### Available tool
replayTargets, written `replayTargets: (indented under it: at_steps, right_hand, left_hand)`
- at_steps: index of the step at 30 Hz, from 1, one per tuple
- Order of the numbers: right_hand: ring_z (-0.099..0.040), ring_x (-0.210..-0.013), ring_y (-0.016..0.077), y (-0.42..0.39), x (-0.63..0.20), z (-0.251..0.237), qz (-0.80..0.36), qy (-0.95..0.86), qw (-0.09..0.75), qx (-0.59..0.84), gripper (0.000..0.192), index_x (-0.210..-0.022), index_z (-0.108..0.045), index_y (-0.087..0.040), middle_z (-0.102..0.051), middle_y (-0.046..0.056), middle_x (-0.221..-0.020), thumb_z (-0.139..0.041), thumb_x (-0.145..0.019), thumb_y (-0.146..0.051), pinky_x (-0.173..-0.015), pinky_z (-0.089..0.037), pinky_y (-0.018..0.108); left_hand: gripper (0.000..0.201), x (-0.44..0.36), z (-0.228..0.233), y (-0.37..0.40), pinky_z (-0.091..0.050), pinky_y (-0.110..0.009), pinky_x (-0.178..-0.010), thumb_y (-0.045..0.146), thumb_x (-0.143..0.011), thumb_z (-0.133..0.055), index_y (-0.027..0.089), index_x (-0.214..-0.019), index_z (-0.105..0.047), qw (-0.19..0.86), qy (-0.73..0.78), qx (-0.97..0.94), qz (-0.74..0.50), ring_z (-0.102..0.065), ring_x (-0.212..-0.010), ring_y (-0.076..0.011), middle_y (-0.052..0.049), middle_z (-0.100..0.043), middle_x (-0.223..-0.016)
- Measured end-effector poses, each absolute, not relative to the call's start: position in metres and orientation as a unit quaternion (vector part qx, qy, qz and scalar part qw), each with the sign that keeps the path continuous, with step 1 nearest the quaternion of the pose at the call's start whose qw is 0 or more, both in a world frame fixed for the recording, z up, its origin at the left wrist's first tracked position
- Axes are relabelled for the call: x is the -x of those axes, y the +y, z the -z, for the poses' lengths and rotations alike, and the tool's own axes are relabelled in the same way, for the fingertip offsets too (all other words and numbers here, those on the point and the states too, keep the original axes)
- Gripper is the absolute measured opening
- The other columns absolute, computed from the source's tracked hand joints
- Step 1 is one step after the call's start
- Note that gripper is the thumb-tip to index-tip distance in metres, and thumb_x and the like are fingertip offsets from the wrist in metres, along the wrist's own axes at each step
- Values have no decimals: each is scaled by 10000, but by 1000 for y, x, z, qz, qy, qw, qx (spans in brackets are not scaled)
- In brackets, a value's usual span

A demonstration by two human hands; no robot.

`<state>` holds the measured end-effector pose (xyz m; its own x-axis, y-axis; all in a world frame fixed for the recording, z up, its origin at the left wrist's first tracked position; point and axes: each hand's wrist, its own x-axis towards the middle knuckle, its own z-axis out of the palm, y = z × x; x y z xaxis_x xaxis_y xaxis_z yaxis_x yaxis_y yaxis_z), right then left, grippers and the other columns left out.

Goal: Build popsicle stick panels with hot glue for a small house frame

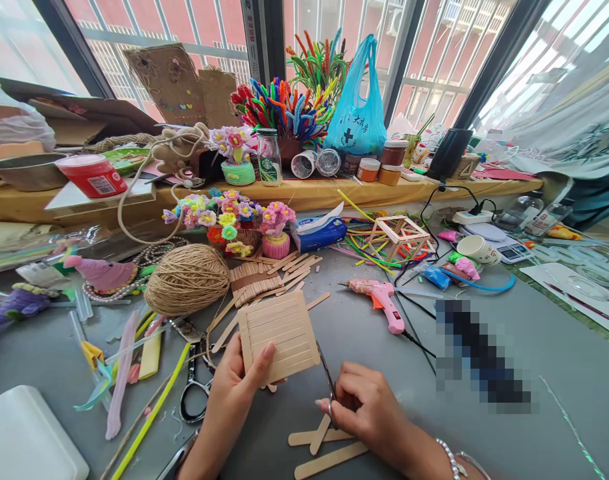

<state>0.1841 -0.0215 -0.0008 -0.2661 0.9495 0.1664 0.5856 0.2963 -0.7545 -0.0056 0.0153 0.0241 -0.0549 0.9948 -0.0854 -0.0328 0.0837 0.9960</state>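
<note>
Head view: the left hand [234, 387] holds a square panel of wooden craft sticks [279, 337] tilted up off the grey surface [364, 347], thumb pressed on the panel's front near its lower left corner; the remaining fingers are hidden behind it. The right hand [367, 407] is closed around the handle of small scissors [328, 381], whose blades rise to the panel's right edge; whether the blades are touching the wood cannot be told, and the handle is mostly covered by the fingers. Loose craft sticks [324, 443] lie on the surface just below the right hand, partly hidden under it. A second pair of scissors [193, 390] lies left of the left hand. Behind the panel sit a ball of twine [187, 279] and a pile of more sticks [264, 280]. A pink glue gun [379, 300] lies to the right, well apart. An area further right is pixelated and unreadable. Both forearms are cut off by the lower frame edge.
</note>
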Motion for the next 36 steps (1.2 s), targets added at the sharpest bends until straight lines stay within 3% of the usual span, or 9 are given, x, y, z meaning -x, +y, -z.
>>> replayTargets:
  at_steps: [8, 13, 20, 24, 28, 36]
  right_hand:
    - [-376, -481, 78, -21, -185, 4, -266, -750, 322, 513, 347, -497, -399, -174, -399, -29, -533, -497, -775, -357, -465, -276, 202]
    - [-375, -481, 70, -20, -185, 6, -247, -755, 329, 510, 345, -504, -398, -169, -400, -31, -535, -493, -789, -339, -469, -274, 194]
    - [-382, -477, 70, -21, -185, 7, -225, -757, 335, 514, 350, -500, -396, -168, -403, -29, -525, -494, -793, -331, -465, -278, 191]
    - [-382, -475, 71, -21, -184, 5, -222, -755, 334, 518, 348, -501, -400, -168, -401, -30, -522, -496, -794, -329, -463, -277, 192]
    - [-382, -480, 72, -19, -185, 5, -224, -750, 338, 523, 343, -505, -397, -169, -396, -32, -522, -497, -797, -318, -469, -275, 193]
    - [-373, -491, 70, -17, -188, 5, -254, -731, 340, 535, 343, -505, -378, -170, -397, -36, -531, -507, -793, -305, -483, -271, 193]
  left_hand:
    - [454, 4, -25, 16, -526, -227, -494, 435, -669, -617, 177, -1025, -505, 521, 537, -447, -490, -614, -826, -230, -57, -633, -1015]
    - [433, 4, -25, 17, -540, -224, -596, 410, -692, -606, 178, -1042, -499, 512, 533, -453, -499, -600, -881, -214, -44, -643, -979]
    - [397, -5, -31, 11, -515, -213, -470, 406, -665, -614, 175, -978, -534, 486, 549, -424, -532, -617, -746, -202, -46, -647, -942]
    - [398, -5, -31, 12, -526, -219, -552, 398, -666, -616, 172, -983, -533, 484, 546, -424, -537, -601, -807, -201, -42, -645, -934]
    - [451, 0, -28, 14, -523, -237, -491, 417, -650, -626, 170, -1010, -515, 507, 544, -427, -513, -608, -764, -210, -51, -641, -945]
    - [463, 4, -26, 15, -521, -221, -541, 414, -664, -623, 173, -1040, -502, 510, 541, -428, -513, -595, -834, -211, -52, -633, -957]
